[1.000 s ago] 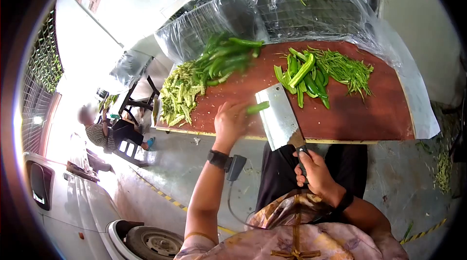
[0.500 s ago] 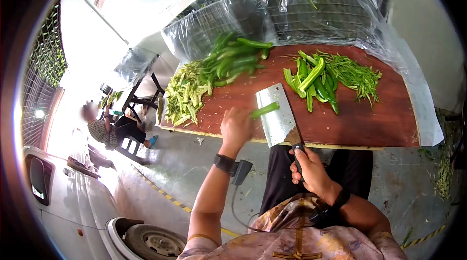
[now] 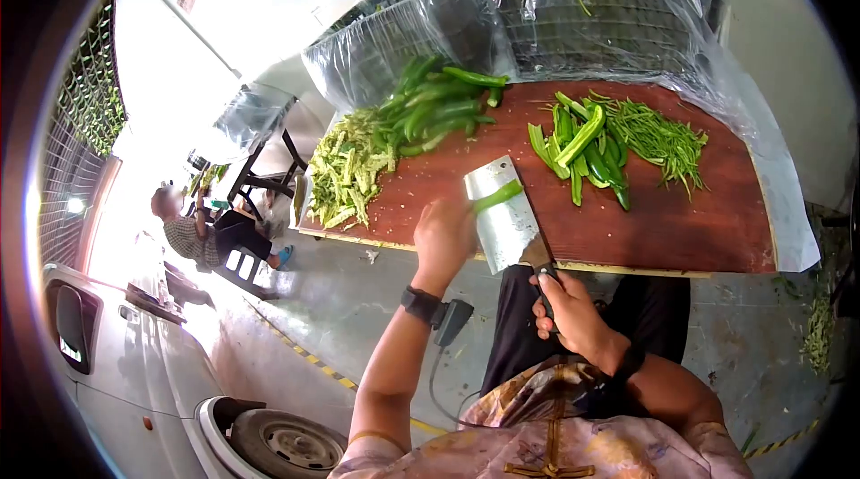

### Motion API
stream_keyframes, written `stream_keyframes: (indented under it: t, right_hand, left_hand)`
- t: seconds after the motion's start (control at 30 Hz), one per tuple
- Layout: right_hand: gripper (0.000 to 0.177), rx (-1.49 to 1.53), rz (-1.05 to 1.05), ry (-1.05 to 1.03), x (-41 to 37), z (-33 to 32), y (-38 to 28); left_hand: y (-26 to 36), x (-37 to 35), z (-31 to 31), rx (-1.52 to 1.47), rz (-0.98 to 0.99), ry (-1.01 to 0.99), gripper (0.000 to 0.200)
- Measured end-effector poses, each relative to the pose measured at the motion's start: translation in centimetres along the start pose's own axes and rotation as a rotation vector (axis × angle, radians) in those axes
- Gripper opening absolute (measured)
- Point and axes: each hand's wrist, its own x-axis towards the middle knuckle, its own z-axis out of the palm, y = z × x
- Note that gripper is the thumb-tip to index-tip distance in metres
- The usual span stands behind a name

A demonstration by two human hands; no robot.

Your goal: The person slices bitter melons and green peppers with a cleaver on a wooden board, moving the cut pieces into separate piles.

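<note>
A cleaver lies flat-looking over the front of the brown board, and my right hand is closed round its dark handle. Slightly blurred, my left hand grips a green chili pepper at its near end. The pepper's far end reaches across the blade, angled up to the right. Beyond the left hand are whole green chili peppers in a heap and a pile of pale pepper cores. Split peppers lie right of the blade, beside finely cut green shreds.
The brown board has plastic-covered dark crates along its back edge. At left, a seated person is near another table, and a white vehicle stands close by. Green scraps lie on the floor at right.
The pepper in my left hand has tilted upward a little, its tip shifting up and right over the blade. The cleaver has moved slightly left. The piles look the same.
</note>
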Motion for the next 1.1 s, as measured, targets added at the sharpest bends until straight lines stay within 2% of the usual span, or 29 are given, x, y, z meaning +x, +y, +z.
stream_keyframes:
  t: [0.13, 0.17, 0.2, 0.27, 0.57, 0.9, 1.1]
  right_hand:
    - [0.027, 0.072, 0.029, -0.028, 1.0, -0.1, 0.0]
    - [0.028, 0.091, 0.043, -0.016, 0.8, -0.4, 0.0]
    - [0.028, 0.09, 0.045, -0.016, 0.3, -0.6, -0.1]
    - [0.028, 0.028, 0.04, -0.049, -0.8, -0.9, -0.1]
    - [0.028, 0.063, 0.054, -0.094, 1.6, 1.4, 0.7]
    - [0.026, 0.059, 0.047, -0.056, 2.5, 2.6, 1.1]
    - [0.026, 0.032, 0.005, -0.034, 3.5, 3.4, 1.0]
  left_hand:
    - [-1.8, -0.5, -0.1, -0.202, -0.146, 0.007, 0.019]
    - [-1.7, -0.8, -0.1, -0.182, -0.227, 0.004, 0.019]
    - [-1.6, -0.7, -0.3, -0.182, -0.228, 0.004, 0.019]
    - [-1.6, -0.6, -0.4, 0.086, -0.098, 0.001, 0.019]
    - [-2.2, -1.1, 0.3, -0.095, -0.09, 0.057, 0.017]
    - [-1.4, -0.1, -0.7, -0.075, -0.04, -0.05, 0.023]
    - [-1.2, 0.3, 0.2, -0.064, -0.005, -0.035, 0.015]
